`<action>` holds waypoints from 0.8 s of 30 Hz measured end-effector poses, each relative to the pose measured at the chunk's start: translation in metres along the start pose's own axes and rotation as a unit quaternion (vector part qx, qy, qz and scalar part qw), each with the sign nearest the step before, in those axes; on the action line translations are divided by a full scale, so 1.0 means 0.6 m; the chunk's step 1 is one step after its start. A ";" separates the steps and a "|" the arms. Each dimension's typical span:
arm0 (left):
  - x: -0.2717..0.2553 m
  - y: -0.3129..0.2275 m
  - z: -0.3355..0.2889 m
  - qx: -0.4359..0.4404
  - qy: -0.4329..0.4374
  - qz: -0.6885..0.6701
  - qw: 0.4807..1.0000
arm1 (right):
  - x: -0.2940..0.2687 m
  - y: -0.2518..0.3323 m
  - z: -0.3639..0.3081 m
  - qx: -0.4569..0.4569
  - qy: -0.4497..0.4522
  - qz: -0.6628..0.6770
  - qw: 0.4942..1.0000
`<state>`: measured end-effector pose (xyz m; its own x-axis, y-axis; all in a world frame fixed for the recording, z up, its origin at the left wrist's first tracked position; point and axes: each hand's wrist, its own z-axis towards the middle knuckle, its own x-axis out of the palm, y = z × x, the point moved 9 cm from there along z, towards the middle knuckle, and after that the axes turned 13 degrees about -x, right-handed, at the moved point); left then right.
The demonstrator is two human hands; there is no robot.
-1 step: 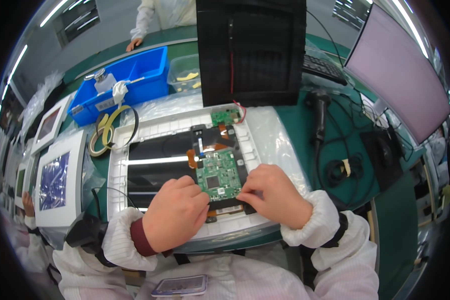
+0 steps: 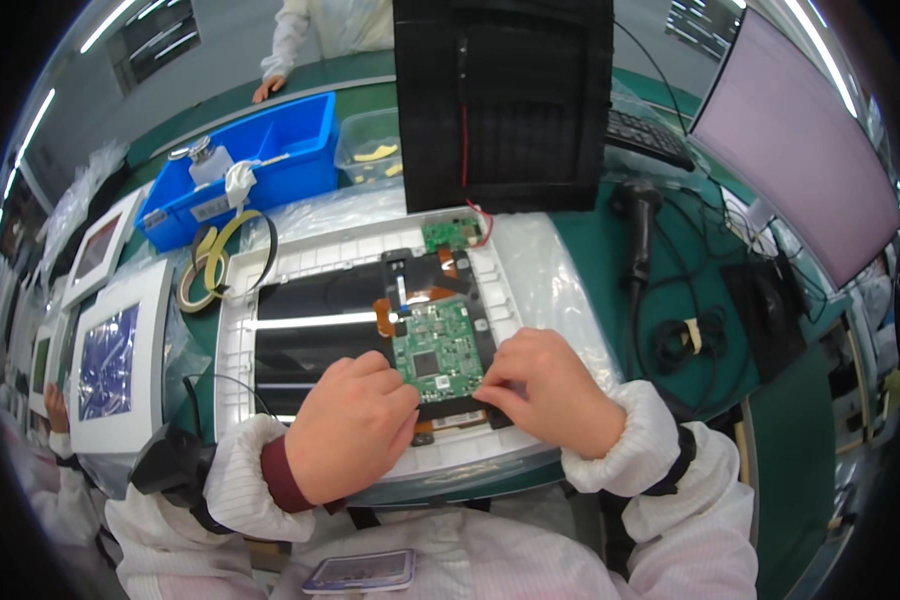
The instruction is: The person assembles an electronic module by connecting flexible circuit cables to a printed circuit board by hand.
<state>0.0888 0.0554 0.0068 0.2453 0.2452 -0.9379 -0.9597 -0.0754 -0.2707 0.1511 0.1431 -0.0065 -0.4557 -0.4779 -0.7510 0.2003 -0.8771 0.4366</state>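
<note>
A green circuit board point(image 2: 435, 345) lies over the black back of a display panel inside a white frame point(image 2: 235, 350). My left hand point(image 2: 350, 425) is closed at the board's near left corner, its curled fingers hiding whatever is in them. At the near right corner, my right hand point(image 2: 550, 390) has thumb and forefinger pinched together against the board's edge; anything between them is too small to make out. Orange flat cables point(image 2: 384, 318) run beside the board. A smaller green board point(image 2: 450, 235) with a red wire sits at the frame's far right corner.
Behind the frame stands a large black panel point(image 2: 505, 110). A blue divided bin point(image 2: 310, 150) and tape rolls point(image 2: 202, 285) are at left, near white framed displays point(image 2: 120, 365). To the right are a handheld scanner point(image 2: 638, 240), coiled cables point(image 2: 685, 340), a mouse point(image 2: 767, 302) and a monitor point(image 2: 805, 140).
</note>
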 end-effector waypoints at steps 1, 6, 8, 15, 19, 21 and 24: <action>0.000 0.000 0.000 0.000 -0.001 0.000 1.000 | -0.001 0.001 0.000 0.001 0.001 0.001 1.000; 0.006 0.002 -0.001 -0.004 0.020 0.009 1.000 | 0.002 0.003 0.000 0.022 0.024 0.001 0.999; 0.006 0.003 -0.003 -0.008 0.021 0.001 1.000 | 0.005 0.002 -0.001 0.033 0.030 0.003 0.999; 0.011 0.006 -0.002 -0.014 0.030 -0.001 0.999 | 0.006 -0.001 -0.002 0.032 0.031 -0.001 0.999; 0.012 0.007 -0.002 -0.017 0.029 -0.001 0.999 | 0.005 0.001 -0.002 0.026 0.023 -0.001 0.999; 0.012 0.006 -0.002 -0.013 0.026 0.002 1.000 | 0.004 0.001 -0.002 0.027 0.021 -0.001 0.999; 0.017 0.008 0.002 -0.016 0.030 0.003 0.999 | 0.005 -0.002 -0.003 0.030 0.025 -0.004 0.999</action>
<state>0.0867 0.0584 -0.0038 0.2481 0.1866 -0.9506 -0.9566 -0.1074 -0.2708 0.1509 0.1429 -0.0100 -0.4128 -0.4733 -0.7782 0.1433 -0.8775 0.4577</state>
